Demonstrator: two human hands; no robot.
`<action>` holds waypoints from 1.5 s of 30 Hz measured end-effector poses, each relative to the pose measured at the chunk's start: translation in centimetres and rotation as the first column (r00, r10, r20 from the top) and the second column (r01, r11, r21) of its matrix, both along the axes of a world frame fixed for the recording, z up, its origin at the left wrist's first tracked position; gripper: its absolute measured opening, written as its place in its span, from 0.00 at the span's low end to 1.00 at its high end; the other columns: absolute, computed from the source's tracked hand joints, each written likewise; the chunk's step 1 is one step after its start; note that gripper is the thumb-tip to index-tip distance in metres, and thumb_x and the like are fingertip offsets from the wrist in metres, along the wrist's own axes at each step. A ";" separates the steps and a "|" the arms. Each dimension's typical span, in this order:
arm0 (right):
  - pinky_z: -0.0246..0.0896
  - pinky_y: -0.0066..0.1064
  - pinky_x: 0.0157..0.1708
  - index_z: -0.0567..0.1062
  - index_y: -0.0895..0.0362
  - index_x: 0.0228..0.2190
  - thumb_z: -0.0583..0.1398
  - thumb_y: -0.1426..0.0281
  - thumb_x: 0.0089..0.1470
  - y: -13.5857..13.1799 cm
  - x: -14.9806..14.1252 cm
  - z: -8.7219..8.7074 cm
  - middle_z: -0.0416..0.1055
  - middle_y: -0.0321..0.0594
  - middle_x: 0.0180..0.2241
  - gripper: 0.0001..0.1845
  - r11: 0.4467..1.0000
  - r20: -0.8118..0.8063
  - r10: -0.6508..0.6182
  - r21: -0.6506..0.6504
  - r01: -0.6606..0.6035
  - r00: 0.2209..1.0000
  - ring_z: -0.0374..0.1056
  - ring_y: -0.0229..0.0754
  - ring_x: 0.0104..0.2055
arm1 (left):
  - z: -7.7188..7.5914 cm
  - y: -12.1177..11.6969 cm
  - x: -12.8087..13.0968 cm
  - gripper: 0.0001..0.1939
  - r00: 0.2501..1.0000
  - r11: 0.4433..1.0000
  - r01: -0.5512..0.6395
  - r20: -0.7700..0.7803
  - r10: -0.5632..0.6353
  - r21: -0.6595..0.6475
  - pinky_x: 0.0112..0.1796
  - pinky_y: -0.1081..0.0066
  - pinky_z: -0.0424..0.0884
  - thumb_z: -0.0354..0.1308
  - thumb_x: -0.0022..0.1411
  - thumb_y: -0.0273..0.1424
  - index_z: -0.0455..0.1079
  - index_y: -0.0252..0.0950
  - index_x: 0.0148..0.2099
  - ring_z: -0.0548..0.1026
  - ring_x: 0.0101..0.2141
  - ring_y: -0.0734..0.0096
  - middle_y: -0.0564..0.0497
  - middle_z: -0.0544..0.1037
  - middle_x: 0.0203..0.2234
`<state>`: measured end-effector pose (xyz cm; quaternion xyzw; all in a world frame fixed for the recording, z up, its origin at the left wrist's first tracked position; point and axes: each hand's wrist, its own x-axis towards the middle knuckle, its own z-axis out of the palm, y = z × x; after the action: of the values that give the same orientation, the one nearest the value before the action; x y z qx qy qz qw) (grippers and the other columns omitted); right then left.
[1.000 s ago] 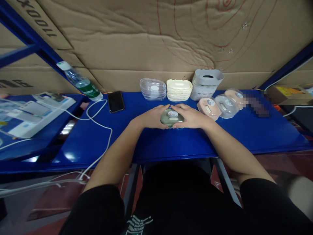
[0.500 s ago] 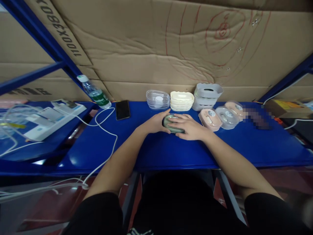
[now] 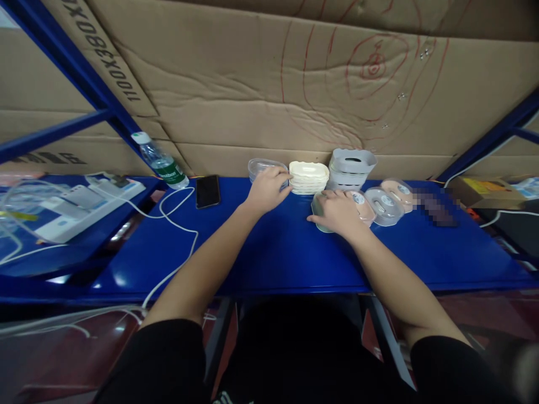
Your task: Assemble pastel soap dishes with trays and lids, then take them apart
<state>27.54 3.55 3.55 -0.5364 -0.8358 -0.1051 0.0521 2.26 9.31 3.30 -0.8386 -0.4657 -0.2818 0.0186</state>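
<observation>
My right hand (image 3: 339,213) grips a pale green soap box (image 3: 319,210) from above, its thumb along the near side. This box sits on the blue table at the left end of a row of soap boxes, close to a pink soap box (image 3: 365,212). My left hand (image 3: 266,189) reaches over the stacked clear plastic lids (image 3: 257,166), partly covering them. Its fingers are apart, with thumb and fingertips near the stack of cream trays (image 3: 309,178); contact with the trays cannot be made out.
Grey trays (image 3: 350,168) stand stacked behind the soap boxes. Along the row lie a grey soap box (image 3: 384,206) and another pink one (image 3: 396,193). Leftward are a phone (image 3: 208,191), a water bottle (image 3: 164,164), a white cable (image 3: 197,233) and a power strip (image 3: 90,207). Cardboard (image 3: 219,84) backs the table.
Both hands held the green soap box in the middle before. My right hand has moved it right, beside the row, while my left hand let go and moved to the clear lids.
</observation>
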 end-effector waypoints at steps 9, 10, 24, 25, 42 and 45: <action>0.62 0.61 0.58 0.83 0.62 0.50 0.63 0.45 0.66 0.6 0.2 0.0 0.81 0.64 0.55 0.33 0.996 -0.031 -0.090 -0.017 0.090 0.995 0.73 0.71 0.58 | 1.9 3.3 4.3 0.16 0.972 0.995 -0.095 -0.221 0.083 -0.042 0.69 0.41 0.57 0.61 0.73 0.32 0.81 0.37 0.58 0.74 0.62 0.43 0.37 0.80 0.60; 0.61 0.62 0.59 0.83 0.63 0.50 0.63 0.44 0.66 0.6 0.2 0.1 0.81 0.64 0.55 0.33 0.996 -0.035 -0.090 -0.021 0.090 0.995 0.73 0.71 0.58 | 1.7 3.3 4.3 0.15 0.973 0.993 -0.107 -0.209 0.095 -0.051 0.70 0.40 0.55 0.60 0.73 0.32 0.81 0.37 0.57 0.75 0.62 0.44 0.38 0.81 0.59; 0.52 0.71 0.70 0.64 0.64 0.73 0.63 0.52 0.66 1.1 0.5 -0.1 0.70 0.65 0.70 0.44 0.994 -0.377 0.011 0.107 0.032 0.926 0.67 0.76 0.68 | 1.8 -0.8 0.2 0.11 0.946 0.998 -0.052 0.321 0.036 0.041 0.64 0.49 0.70 0.59 0.73 0.38 0.75 0.40 0.52 0.82 0.53 0.52 0.45 0.86 0.51; 0.53 0.70 0.71 0.59 0.63 0.76 0.63 0.52 0.66 0.9 0.5 0.1 0.65 0.64 0.73 0.48 0.991 -0.405 0.042 0.131 0.013 0.913 0.63 0.76 0.71 | 1.4 -1.6 -0.3 0.12 0.916 0.999 -0.042 0.400 0.031 0.019 0.58 0.52 0.74 0.59 0.73 0.40 0.75 0.39 0.52 0.83 0.50 0.54 0.45 0.86 0.50; 0.53 0.65 0.72 0.80 0.51 0.63 0.69 0.55 0.65 -0.6 -2.1 -1.6 0.80 0.49 0.63 0.29 0.836 -0.229 0.459 -0.217 -0.505 0.858 0.74 0.62 0.64 | -3.4 -4.8 -2.9 0.16 0.965 0.827 0.217 0.243 -0.101 -0.519 0.45 0.61 0.78 0.60 0.68 0.45 0.84 0.41 0.46 0.82 0.40 0.61 0.49 0.87 0.39; 0.54 0.65 0.72 0.81 0.52 0.61 0.69 0.53 0.64 -0.9 -2.3 -1.6 0.79 0.50 0.64 0.29 0.845 -0.180 0.442 -0.243 -0.475 0.879 0.73 0.63 0.65 | -3.1 -5.2 -2.8 0.18 0.979 0.862 0.204 0.083 -0.187 -0.463 0.55 0.55 0.75 0.57 0.72 0.44 0.86 0.44 0.48 0.82 0.44 0.58 0.49 0.87 0.41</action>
<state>25.22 2.67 1.96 -0.3279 -0.9415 0.0614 0.0482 -0.53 4.08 0.19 -0.8558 -0.4330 -0.1759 -0.2217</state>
